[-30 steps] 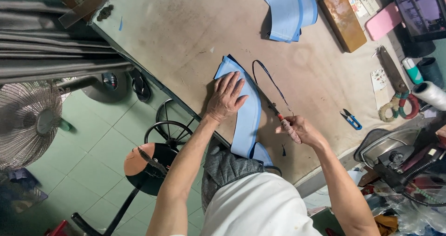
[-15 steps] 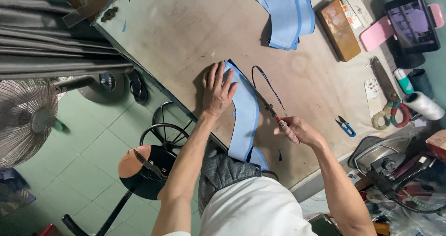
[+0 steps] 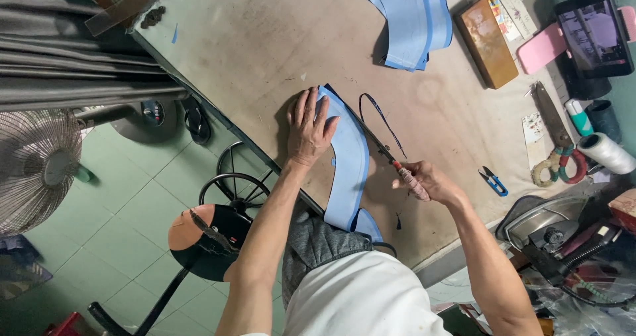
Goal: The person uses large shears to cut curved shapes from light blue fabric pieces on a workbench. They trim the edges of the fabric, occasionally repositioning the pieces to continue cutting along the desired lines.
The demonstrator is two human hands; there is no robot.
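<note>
A curved light-blue fabric piece (image 3: 348,170) lies on the worn brown table (image 3: 265,45). My left hand (image 3: 309,127) presses flat on its upper end, fingers spread. My right hand (image 3: 427,181) grips the wrapped handle of a thin-bladed cutting tool (image 3: 387,156). Its blade runs along the fabric's right edge. A narrow dark trimmed strip (image 3: 379,114) curls on the table just beyond the blade.
A stack of blue fabric pieces (image 3: 414,18) lies at the far side, beside a brown box (image 3: 489,41). Right of my hand are blue thread snips (image 3: 493,180), large scissors (image 3: 555,137), a thread cone (image 3: 606,152), a phone on a pink stand (image 3: 589,31) and an iron (image 3: 543,227). A fan (image 3: 36,167) and stool (image 3: 212,233) stand on the green floor.
My left hand has slid up the fabric toward its far end. My right hand and the cutting tool have stayed along the fabric's right edge. The camera view has shifted slightly.
</note>
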